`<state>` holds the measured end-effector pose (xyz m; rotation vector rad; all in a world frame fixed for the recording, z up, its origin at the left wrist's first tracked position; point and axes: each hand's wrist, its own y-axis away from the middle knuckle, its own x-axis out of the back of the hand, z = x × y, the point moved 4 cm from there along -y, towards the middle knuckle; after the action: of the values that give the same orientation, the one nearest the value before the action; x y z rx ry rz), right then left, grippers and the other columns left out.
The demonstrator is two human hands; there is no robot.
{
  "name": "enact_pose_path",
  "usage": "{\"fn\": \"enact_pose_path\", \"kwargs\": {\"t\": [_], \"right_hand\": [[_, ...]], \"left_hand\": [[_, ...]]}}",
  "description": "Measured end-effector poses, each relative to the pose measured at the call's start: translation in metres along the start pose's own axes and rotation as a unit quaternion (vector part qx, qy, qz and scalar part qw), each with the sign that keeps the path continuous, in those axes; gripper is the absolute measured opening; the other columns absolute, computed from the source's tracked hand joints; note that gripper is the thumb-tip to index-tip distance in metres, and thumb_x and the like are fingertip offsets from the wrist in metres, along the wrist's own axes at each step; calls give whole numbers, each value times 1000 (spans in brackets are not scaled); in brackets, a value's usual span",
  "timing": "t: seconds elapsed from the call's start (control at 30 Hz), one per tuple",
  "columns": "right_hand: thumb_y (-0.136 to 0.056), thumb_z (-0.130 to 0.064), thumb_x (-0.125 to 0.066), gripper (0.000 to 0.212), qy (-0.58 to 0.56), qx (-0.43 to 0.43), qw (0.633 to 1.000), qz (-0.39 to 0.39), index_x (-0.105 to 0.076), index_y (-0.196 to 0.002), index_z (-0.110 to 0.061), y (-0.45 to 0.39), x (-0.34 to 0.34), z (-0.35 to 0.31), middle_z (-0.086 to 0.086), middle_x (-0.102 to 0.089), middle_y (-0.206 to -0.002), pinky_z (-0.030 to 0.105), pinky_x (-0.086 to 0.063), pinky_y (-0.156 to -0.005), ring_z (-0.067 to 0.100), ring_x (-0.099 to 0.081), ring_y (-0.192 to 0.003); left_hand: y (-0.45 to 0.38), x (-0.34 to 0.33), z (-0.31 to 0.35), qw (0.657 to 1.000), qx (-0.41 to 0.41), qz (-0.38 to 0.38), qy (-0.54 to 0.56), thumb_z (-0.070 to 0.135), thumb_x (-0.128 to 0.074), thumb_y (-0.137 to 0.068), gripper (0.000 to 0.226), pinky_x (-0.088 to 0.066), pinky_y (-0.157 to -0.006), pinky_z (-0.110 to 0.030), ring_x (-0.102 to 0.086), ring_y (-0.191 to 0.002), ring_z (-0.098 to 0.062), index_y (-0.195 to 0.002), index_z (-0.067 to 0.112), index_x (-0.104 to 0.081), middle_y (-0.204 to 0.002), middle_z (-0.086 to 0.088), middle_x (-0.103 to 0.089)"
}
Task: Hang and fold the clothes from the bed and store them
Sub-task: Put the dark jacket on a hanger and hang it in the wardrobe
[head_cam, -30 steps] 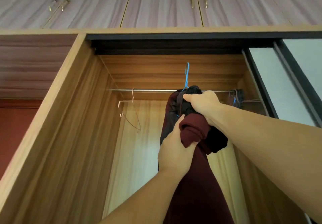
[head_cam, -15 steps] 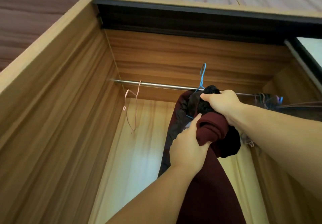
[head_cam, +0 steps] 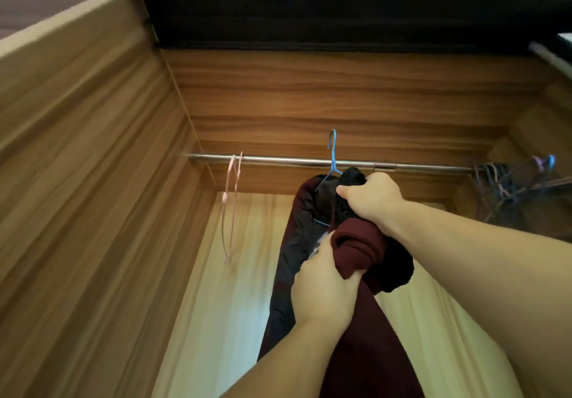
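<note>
Cloth of soft, limp kind makes up the maroon garment (head_cam: 365, 351), which is draped on a blue hanger (head_cam: 332, 153) at the centre of the frame, its hook raised just above the rail (head_cam: 278, 160) and seemingly not yet caught. The right hand (head_cam: 370, 195) is clamped on the bunched dark collar beside the hook, while the left hand (head_cam: 325, 286) is clenched on a rolled fold lower down. Moderate weight and easy slipping are judged likely, so the hold is best kept at the hanger's neck.
</note>
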<state>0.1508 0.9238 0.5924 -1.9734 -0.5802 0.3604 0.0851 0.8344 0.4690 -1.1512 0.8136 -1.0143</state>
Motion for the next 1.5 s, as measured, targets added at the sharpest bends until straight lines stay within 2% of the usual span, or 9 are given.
{"fn": "enact_pose_path", "kwargs": {"t": [0.27,0.4,0.5,0.57,0.77,0.97,1.13,1.33,1.5], "right_hand": [[-84,-28,-70,42,-30,-41,998,23,-62,-118,-4,-52,-13,19,14,-63,-120,28,-45,-81,31,-61,-107],[-90,-23,-64,31,-4,-66,997,-31,-60,-115,-4,-61,-14,31,9,-57,-100,31,-45,-77,28,-57,-89],[-93,-23,-61,34,47,-58,995,-65,-57,-119,-1,-55,-12,40,14,-59,-112,33,-48,-90,31,-60,-105],[-91,-24,-65,34,53,-61,995,-64,-58,-115,-1,-51,-7,45,15,-60,-115,34,-48,-90,31,-60,-105],[-88,-19,-67,19,57,-60,996,-44,-51,-89,-9,-54,20,56,6,-49,-76,30,-42,-71,22,-50,-70],[-88,-22,-67,22,87,-63,993,-48,-51,-93,-9,-59,28,67,6,-45,-70,31,-41,-69,22,-46,-62],[-80,-29,-75,44,135,-46,988,-62,-60,-112,-3,-53,30,73,11,-58,-99,29,-43,-74,30,-57,-89],[-86,-29,-64,39,151,-12,988,-32,-61,-115,-3,-38,45,74,14,-61,-118,28,-44,-78,32,-59,-106],[-86,-32,-60,35,131,20,991,-16,-61,-112,-8,-16,58,80,12,-61,-117,27,-40,-76,29,-55,-95]], "left_hand": [[-50,-38,-10,1000,19,-6,6,46,-65,-82,39,-52,-81,-34,-63,-91,-16,-118,39,-52,-97,12,-66],[-52,-57,-13,999,25,-28,21,48,-71,-75,41,-54,-84,-38,-63,-92,-15,-110,35,-54,-98,11,-66],[-39,-69,-15,998,35,-33,42,49,-74,-74,48,-53,-87,-36,-63,-98,-16,-116,35,-55,-105,11,-66],[-33,-74,-13,998,38,-32,46,49,-73,-75,49,-53,-87,-35,-63,-99,-16,-117,36,-54,-106,11,-66],[-26,-92,10,997,48,-39,51,49,-73,-76,48,-52,-85,-33,-63,-99,-18,-117,34,-54,-105,10,-66],[-18,-106,14,995,53,-47,65,49,-72,-76,54,-52,-89,-34,-61,-105,-16,-124,36,-51,-112,12,-64],[0,-113,20,995,55,-53,66,50,-71,-77,56,-49,-91,-32,-59,-110,-15,-127,39,-47,-118,14,-62],[18,-111,32,995,72,-62,40,50,-72,-76,64,-48,-91,-35,-57,-114,-20,-131,37,-42,-121,9,-61],[45,-106,40,994,80,-73,21,50,-73,-76,83,-49,-92,-40,-54,-119,-22,-143,40,-26,-130,6,-56]]}}
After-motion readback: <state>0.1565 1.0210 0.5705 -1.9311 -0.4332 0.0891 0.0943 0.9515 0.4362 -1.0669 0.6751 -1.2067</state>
